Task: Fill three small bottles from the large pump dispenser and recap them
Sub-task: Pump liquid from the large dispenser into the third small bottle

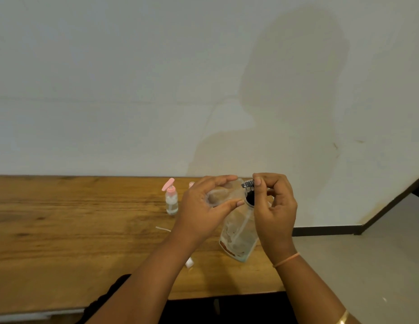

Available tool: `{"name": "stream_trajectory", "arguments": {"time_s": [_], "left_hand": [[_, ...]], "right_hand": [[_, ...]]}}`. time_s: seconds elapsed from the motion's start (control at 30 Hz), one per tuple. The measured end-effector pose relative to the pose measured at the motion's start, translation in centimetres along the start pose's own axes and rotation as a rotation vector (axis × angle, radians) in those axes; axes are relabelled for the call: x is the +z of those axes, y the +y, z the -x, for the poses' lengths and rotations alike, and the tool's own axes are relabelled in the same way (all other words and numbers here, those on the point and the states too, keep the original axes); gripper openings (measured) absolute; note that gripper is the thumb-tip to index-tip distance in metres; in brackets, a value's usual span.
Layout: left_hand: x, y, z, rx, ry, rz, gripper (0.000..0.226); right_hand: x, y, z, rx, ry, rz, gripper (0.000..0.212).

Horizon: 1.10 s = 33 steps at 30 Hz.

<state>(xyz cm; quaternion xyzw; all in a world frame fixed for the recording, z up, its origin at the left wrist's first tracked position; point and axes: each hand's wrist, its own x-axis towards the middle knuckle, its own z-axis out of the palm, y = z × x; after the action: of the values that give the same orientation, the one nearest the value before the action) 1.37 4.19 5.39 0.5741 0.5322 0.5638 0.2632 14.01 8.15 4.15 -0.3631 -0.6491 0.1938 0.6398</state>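
Observation:
The large clear pump dispenser [238, 232] stands tilted near the table's right end, with a black collar and a silver pump head [248, 184]. My right hand [275, 206] pinches that pump head from the right. My left hand [203, 206] holds a small clear bottle [223, 191] on its side, its mouth up against the pump spout. Further left stands a second small bottle [171, 202], upright, with a pink pump cap on it. Just behind my left hand a third pink cap [191, 184] peeks out; its bottle is hidden.
A thin white tube [163, 228] lies on the wooden table [63, 230] in front of the capped bottle. A small white piece [189, 262] shows beside my left forearm. The table ends right of the dispenser, with floor [367, 253] beyond. A white wall stands close behind.

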Motion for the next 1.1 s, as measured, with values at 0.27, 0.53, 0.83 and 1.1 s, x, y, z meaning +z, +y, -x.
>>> {"name": "stream_trajectory", "arguments": {"time_s": [0.27, 0.53, 0.83, 1.1], "left_hand": [[-0.3, 0.4, 0.1, 0.056, 0.016, -0.015, 0.041], [-0.2, -0.3, -0.1, -0.010, -0.018, -0.024, 0.043], [0.0, 0.2, 0.0, 0.059, 0.028, 0.002, 0.041], [0.2, -0.6, 0.5, 0.002, 0.028, 0.011, 0.045]], "right_hand": [[0.4, -1.1, -0.1, 0.050, 0.064, -0.055, 0.015], [-0.1, 0.5, -0.1, -0.071, 0.013, 0.108, 0.014], [0.2, -0.9, -0.4, 0.081, 0.046, -0.058, 0.009], [0.0, 0.1, 0.4, 0.057, -0.007, -0.028, 0.009]]}}
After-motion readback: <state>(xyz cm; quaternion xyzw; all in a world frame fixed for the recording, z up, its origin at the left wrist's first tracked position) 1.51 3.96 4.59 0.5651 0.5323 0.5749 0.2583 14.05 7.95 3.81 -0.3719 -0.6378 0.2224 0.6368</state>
